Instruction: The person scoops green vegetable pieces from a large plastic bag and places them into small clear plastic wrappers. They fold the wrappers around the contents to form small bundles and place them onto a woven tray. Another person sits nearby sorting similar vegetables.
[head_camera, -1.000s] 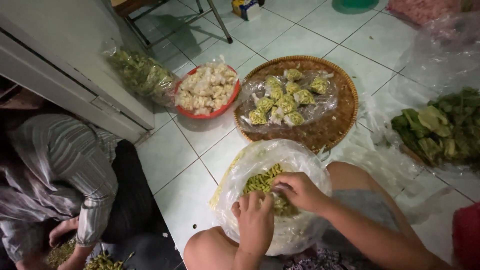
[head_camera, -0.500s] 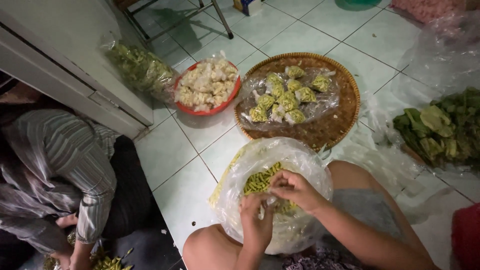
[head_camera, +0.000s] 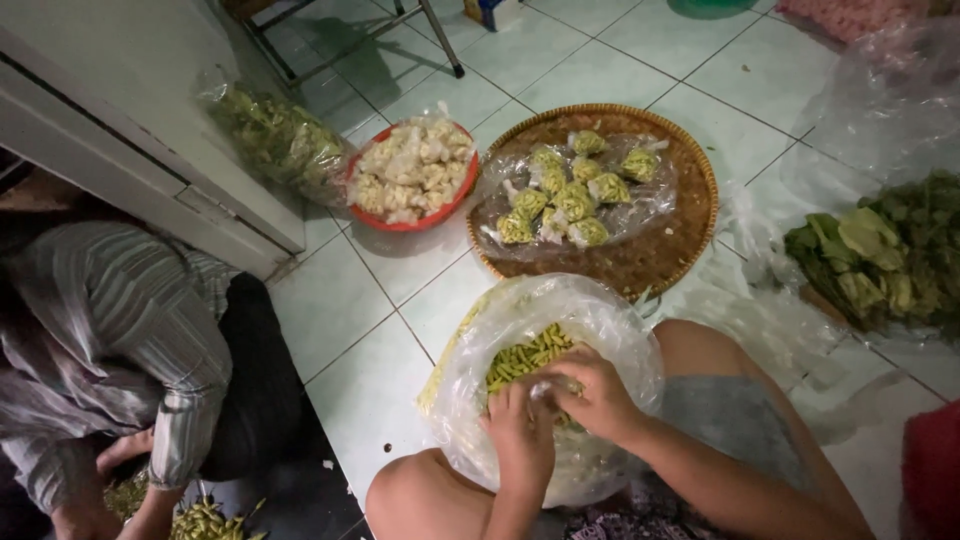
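Both hands are in the big clear plastic bag (head_camera: 560, 380) resting between the person's knees on the tiled floor (head_camera: 360, 310). Left hand (head_camera: 522, 435) is curled shut, fingers tucked in over the green chilies (head_camera: 525, 358); it appears to pinch some, though what exactly is hidden. Right hand (head_camera: 592, 395) is also closed, gripping a small clear packet or a fold of film at the bag mouth; can't tell which.

Change vs a second ago: the hands have moved closer together and slightly deeper into the bag, now touching thumb to thumb. The bag hasn't shifted. My read: portioning chilies into a small packet is mid-step, nothing released yet.

Around: woven round tray (head_camera: 660, 250) just beyond the bag, holding small filled packets (head_camera: 570, 200) on a plastic sheet. Red bowl (head_camera: 400, 222) of pale pieces left of it. Leafy greens (head_camera: 880, 260) to the right. A co-worker in a striped sleeve (head_camera: 150, 340) sits at left, hands low over loose chilies.
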